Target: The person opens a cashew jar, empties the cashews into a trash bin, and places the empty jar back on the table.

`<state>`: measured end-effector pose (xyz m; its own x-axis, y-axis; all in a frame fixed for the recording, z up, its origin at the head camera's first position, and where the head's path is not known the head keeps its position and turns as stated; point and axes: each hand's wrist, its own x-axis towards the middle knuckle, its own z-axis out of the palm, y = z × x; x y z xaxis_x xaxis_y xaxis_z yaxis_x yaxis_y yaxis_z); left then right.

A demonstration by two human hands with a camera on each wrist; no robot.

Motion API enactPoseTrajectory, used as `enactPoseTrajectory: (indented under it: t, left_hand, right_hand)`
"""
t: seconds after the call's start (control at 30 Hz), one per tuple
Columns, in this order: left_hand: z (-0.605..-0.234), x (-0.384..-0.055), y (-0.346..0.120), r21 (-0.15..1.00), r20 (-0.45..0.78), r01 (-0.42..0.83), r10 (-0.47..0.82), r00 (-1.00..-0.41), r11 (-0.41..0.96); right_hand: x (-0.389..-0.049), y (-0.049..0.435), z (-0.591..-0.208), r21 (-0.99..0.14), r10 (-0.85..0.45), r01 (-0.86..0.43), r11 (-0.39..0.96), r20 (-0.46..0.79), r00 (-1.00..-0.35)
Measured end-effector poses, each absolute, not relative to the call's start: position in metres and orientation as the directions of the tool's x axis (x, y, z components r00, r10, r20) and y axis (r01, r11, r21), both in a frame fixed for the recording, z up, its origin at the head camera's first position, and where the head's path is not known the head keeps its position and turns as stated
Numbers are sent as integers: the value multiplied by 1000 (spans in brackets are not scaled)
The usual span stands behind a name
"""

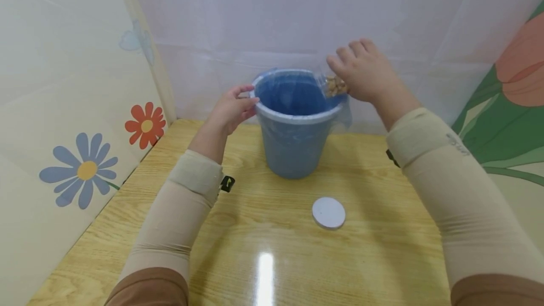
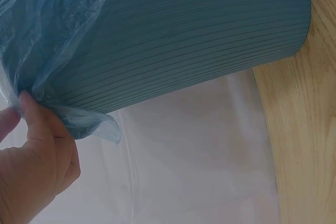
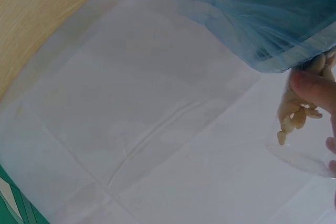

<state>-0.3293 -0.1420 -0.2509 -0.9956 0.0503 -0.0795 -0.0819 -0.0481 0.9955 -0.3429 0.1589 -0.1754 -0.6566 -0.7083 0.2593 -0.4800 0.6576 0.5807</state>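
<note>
A blue-grey bin (image 1: 293,150) with a pale rim stands upright on the table, lined with a thin blue plastic bag (image 2: 58,35). My left hand (image 1: 229,110) pinches the bin's rim and bag on the left side, thumb and fingers on the bag's folded edge. On the right, my right hand (image 1: 361,70) grips a clear jar (image 3: 294,153), tilted with its mouth end toward the bin's opening. Pale tan nuts (image 1: 336,87) lie inside the jar, by the rim. The inside bottom of the bin is too dark to make out.
A flat white disc (image 1: 328,213), like a lid, lies on the wood-grain table (image 1: 238,244) in front of the bin. White sheeting (image 1: 238,8) hangs close behind the bin. Flower-printed panels (image 1: 87,170) stand to the left and right.
</note>
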Motion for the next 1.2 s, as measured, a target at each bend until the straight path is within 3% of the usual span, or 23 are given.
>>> enactPoseTrajectory:
  t: [0.23,0.53,1.2]
  left_hand:
    - [-250,-329,-142,996,-82,-84,53,-995,-44]
    - [-250,-328,-142,995,-92,-93,48,-995,-27]
    - [-250,-327,-142,995,-89,-91,55,-995,-46]
  right_hand:
    - [-343,159,-174,569,-687,-460,681,281,-670]
    - [-342,156,-174,525,-642,-463,714,226,-733]
    - [-340,155,-175,564,-661,-446,695,258,-704]
